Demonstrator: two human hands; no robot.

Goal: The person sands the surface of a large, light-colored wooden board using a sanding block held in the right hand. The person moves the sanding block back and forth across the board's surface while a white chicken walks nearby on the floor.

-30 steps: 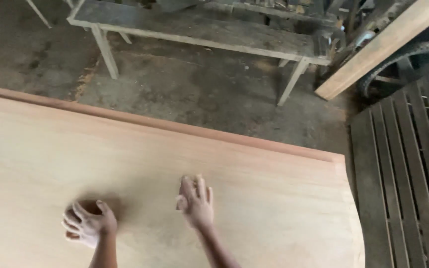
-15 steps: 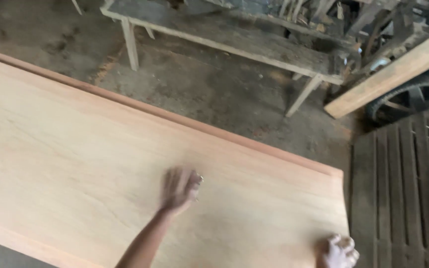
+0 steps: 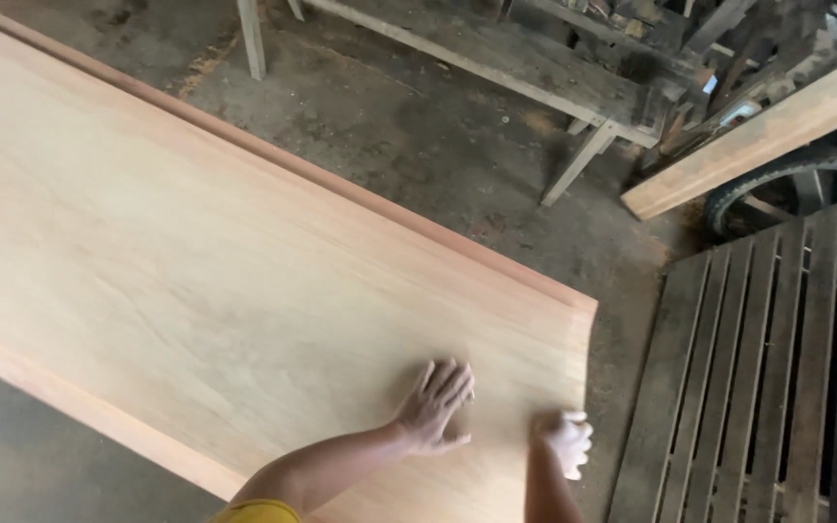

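Both hands now sit close together near the right end of the wooden sheet (image 3: 196, 261), where half a second ago they lay well apart. The left hand (image 3: 433, 407) lies flat on the sheet, fingers spread and holding nothing. The right hand (image 3: 566, 441) is curled into a loose fist beside the sheet's right edge; whether it grips anything cannot be told. A slatted pallet (image 3: 758, 368) lies just to the right.
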